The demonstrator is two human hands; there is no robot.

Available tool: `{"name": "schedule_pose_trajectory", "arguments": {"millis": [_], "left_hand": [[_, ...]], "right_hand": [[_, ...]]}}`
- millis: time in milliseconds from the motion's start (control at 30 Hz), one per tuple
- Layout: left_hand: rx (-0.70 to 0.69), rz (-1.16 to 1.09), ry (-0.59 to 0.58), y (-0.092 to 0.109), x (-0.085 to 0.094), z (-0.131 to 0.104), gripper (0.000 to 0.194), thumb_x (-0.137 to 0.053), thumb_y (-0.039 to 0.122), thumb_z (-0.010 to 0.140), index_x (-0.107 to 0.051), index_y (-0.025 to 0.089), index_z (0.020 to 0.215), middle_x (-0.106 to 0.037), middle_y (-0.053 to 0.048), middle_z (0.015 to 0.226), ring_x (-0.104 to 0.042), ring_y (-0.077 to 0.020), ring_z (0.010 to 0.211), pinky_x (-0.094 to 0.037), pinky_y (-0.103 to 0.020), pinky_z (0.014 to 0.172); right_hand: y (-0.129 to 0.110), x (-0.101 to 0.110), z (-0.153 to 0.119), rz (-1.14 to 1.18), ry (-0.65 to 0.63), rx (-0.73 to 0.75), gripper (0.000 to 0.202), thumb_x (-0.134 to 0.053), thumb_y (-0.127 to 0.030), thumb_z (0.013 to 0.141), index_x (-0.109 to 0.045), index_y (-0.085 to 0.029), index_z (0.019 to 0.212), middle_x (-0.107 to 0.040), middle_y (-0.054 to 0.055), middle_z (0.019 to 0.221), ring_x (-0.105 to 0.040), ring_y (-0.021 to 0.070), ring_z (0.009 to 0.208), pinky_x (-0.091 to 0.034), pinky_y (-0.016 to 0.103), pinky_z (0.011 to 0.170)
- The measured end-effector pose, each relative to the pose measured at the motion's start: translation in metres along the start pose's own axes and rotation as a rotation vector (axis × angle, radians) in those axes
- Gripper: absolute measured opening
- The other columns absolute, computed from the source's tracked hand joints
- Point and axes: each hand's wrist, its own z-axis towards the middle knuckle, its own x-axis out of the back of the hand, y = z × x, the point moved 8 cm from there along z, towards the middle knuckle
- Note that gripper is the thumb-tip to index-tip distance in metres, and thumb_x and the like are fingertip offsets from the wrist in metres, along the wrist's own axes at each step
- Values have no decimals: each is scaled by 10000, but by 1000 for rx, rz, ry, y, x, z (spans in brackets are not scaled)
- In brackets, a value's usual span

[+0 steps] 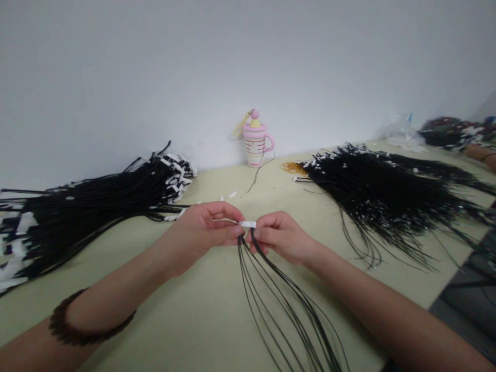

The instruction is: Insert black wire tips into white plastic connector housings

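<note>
Between my two hands is a small white connector (247,224) with thin black wires (284,279) hanging from it toward the front edge of the view. My left hand (207,227) pinches the connector's left end, thumb and forefinger closed, and several loose wires come out beneath that thumb. At the right end, my right hand (281,235) has its fingers closed around the wires just below the connector, where a thicker black strand runs down. The fingertips hide parts of the connector and the wire ends.
A heap of black cables with white connectors (116,194) lies on the left. Another pile of black wires (372,191) spreads on the right, beside yellow rubber bands (292,168). A pink-and-white cup (256,144) stands against the wall. Another person's forearm (480,153) shows at far right.
</note>
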Motion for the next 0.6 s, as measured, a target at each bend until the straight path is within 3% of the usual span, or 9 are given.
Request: {"name": "schedule_pose_trajectory", "arguments": {"millis": [167,300,433,600], "left_hand": [[-18,14,51,4,3,0,197,-767,196,715,-626,166,849,-731,-35,782,-695,-148,719,-556,-229,715],[10,-121,117,9,9,-2,134,-743,136,719,-657,148,821,-731,-40,789,-701,-154,733,-575,-236,732],[101,-248,56,7,2,-4,82,-640,72,783,-691,124,822,-742,-84,821,-713,-174,776,-588,-249,760],[68,-248,-25,10,-5,-4,88,-620,93,818,-701,126,825,-745,-82,845,-711,-167,762,-592,-246,749]], "right_hand": [[-4,-1,0,-23,-23,16,141,-739,-248,672,-680,-126,634,-671,16,586,-484,51,430,-363,165,431],[-11,2,0,-37,-16,49,142,-770,-245,672,-687,-130,680,-679,17,630,-493,55,461,-388,172,448],[-15,6,0,-28,-17,89,151,-795,-233,653,-678,-145,686,-680,5,671,-514,58,502,-415,173,478],[-14,4,-1,-27,-70,100,174,-806,-268,669,-686,-149,707,-671,4,669,-539,69,534,-432,185,515]]}}
